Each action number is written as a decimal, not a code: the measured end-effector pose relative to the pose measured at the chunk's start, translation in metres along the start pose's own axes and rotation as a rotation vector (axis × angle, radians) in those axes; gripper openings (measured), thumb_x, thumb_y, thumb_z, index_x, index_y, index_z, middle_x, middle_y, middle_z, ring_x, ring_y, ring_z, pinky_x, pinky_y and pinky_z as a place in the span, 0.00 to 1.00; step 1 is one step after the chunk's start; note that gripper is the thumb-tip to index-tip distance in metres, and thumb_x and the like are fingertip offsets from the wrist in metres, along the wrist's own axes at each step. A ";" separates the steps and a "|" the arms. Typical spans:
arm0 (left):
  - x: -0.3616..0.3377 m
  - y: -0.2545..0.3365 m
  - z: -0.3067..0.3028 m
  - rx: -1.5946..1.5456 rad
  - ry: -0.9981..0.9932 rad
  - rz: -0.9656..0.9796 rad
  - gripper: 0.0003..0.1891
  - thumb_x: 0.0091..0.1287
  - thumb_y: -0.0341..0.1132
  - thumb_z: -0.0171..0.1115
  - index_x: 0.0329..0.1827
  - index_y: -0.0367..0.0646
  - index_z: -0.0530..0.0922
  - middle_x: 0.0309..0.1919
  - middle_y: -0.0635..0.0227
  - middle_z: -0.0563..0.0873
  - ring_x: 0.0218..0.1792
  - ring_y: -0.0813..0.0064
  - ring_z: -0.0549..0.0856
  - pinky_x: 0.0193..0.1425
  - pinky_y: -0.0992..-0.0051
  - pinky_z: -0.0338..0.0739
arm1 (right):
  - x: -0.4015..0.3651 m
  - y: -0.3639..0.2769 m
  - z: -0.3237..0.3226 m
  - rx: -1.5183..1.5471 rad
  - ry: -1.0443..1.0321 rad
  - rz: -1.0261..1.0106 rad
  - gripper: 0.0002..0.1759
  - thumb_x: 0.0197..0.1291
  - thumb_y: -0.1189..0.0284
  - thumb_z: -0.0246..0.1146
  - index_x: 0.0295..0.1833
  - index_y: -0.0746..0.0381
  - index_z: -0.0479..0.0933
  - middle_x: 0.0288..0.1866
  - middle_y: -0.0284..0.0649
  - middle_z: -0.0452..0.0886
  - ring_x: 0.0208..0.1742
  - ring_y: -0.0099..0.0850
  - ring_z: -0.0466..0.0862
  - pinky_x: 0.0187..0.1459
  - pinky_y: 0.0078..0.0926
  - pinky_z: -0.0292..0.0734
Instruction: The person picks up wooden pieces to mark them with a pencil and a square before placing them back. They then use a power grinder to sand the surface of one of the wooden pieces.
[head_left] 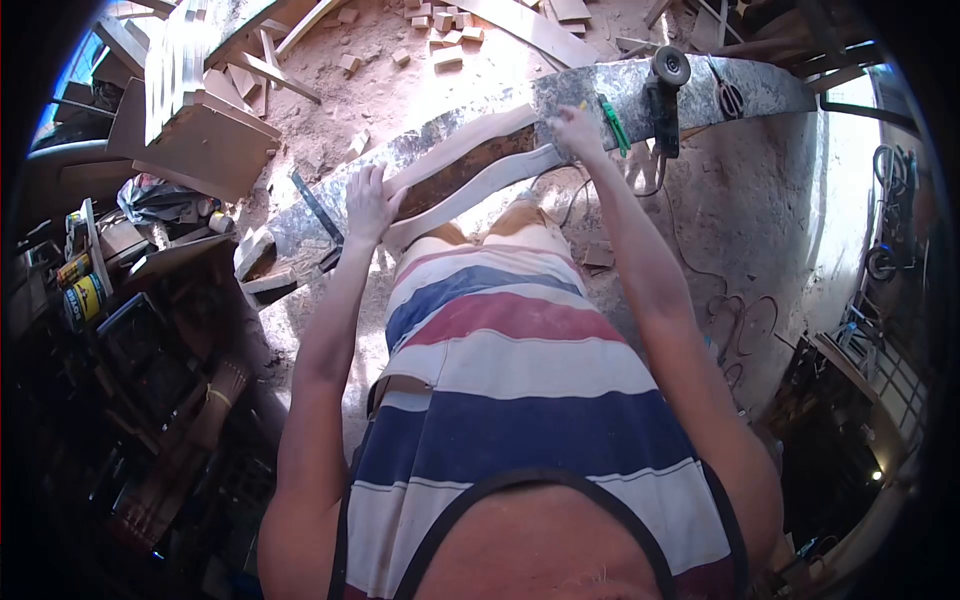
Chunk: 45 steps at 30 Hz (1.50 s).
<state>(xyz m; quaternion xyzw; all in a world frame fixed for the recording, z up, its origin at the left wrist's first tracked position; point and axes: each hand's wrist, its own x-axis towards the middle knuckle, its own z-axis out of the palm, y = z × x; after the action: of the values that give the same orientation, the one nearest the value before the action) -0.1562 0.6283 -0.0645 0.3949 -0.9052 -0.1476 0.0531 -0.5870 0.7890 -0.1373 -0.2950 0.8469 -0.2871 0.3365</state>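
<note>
Two curved pale wooden pieces lie on a worn, paint-stained bench (440,130): the far piece (462,142) and the near piece (478,188), with a darker brown strip of wood (462,178) between them. My left hand (370,205) rests at their left ends, fingers spread, touching the far piece. At the right ends is my right hand (578,133), its fingers bent together near a small yellow thing; what it holds is too small to make out. A bright green item (614,126) lies just right of my right hand.
An angle grinder (665,100) stands on the bench at the right, its cord hanging down. Beyond it lies a dark round-handled tool (730,100). A clamp or bar (318,208) sits at the left. Wood blocks (447,58) and offcuts litter the dusty floor.
</note>
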 end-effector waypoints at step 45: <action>-0.027 0.084 0.063 -0.210 -0.318 -0.177 0.19 0.62 0.41 0.79 0.50 0.48 0.80 0.43 0.54 0.92 0.47 0.46 0.93 0.53 0.49 0.85 | -0.074 0.010 -0.004 0.476 -0.117 0.061 0.35 0.76 0.51 0.72 0.73 0.70 0.82 0.55 0.41 0.90 0.48 0.27 0.88 0.50 0.26 0.84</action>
<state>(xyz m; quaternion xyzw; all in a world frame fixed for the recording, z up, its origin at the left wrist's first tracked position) -0.2100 0.7161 -0.0980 0.4367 -0.8437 -0.3058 -0.0629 -0.5486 0.8482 -0.1117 -0.1976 0.7430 -0.4508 0.4536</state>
